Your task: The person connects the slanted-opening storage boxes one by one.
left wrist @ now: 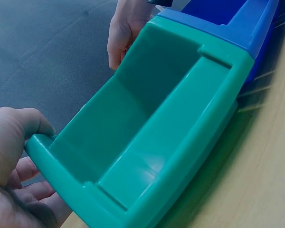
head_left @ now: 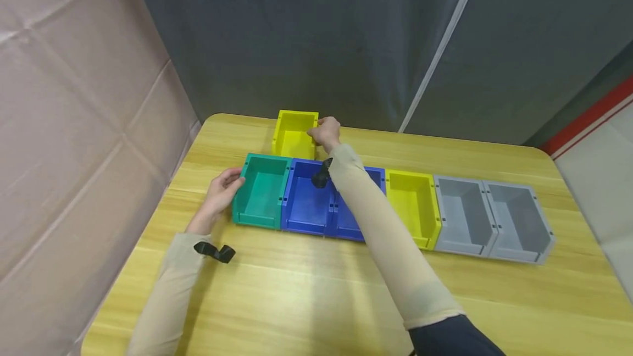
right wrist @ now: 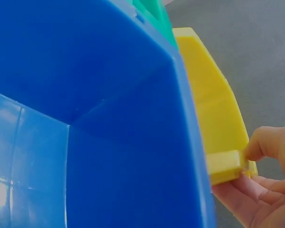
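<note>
My left hand [head_left: 220,196] grips the left wall of a green storage bin [head_left: 262,194], at the left end of a row. In the left wrist view the thumb lies at the rim of the green bin [left wrist: 180,128], with the fingers outside the wall. Behind the row, a separate yellow storage bin [head_left: 294,135] sits near the table's far edge. My right hand [head_left: 327,132] pinches its right wall, the thumb on the rim in the right wrist view of the yellow bin [right wrist: 211,104]. Both bins hold nothing.
Right of the green bin stand two blue bins [head_left: 306,210], partly covered by my right forearm, then another yellow bin [head_left: 411,202] and two grey bins [head_left: 457,210]. They stand side by side on the wooden table [head_left: 277,295]. A grey curtain [head_left: 306,37] hangs behind.
</note>
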`<state>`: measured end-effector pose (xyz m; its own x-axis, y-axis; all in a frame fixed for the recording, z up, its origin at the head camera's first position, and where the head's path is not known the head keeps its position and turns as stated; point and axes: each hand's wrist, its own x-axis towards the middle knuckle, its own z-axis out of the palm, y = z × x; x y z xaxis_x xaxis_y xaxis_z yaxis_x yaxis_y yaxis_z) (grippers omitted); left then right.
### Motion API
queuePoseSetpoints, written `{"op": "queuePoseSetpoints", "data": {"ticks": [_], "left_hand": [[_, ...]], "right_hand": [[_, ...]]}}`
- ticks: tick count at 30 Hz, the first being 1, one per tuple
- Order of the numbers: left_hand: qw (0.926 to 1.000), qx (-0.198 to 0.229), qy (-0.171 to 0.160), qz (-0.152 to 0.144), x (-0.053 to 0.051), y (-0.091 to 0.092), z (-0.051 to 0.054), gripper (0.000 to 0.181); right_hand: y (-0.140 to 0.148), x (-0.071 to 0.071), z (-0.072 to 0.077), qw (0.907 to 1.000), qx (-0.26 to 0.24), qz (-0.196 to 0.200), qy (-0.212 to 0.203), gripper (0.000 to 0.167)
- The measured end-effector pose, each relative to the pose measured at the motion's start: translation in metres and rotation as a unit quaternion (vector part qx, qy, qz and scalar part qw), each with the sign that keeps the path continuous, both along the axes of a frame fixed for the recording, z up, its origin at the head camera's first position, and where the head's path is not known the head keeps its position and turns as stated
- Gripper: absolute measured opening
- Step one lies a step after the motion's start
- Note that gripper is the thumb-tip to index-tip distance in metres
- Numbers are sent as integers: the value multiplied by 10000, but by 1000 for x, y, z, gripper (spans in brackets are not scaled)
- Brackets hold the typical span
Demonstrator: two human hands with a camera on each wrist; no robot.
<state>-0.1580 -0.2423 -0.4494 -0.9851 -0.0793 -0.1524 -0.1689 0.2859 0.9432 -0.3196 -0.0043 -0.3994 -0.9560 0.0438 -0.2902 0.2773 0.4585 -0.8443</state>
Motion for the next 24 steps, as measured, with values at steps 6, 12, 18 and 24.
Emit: {"op": "queuePoseSetpoints", "data": {"ticks": [6,12,18,24], "left_hand": [[10000,80,-27,8,-2,-2,0,43],[10000,74,-52,-3,-3,-3,1,44],[10000,47,-46,-54,-3,-3,1,45],[9999,26,-62,-99,-3,-5,1,47]], "right_hand": [[10,-2,8,9996,-22,-163,237,37],[28,-6,21,9992,-24,-154,377,49],[52,-9,29,9989,-181,-158,415,44],[82,-3,44,9983,-369,-22,445,47]]}}
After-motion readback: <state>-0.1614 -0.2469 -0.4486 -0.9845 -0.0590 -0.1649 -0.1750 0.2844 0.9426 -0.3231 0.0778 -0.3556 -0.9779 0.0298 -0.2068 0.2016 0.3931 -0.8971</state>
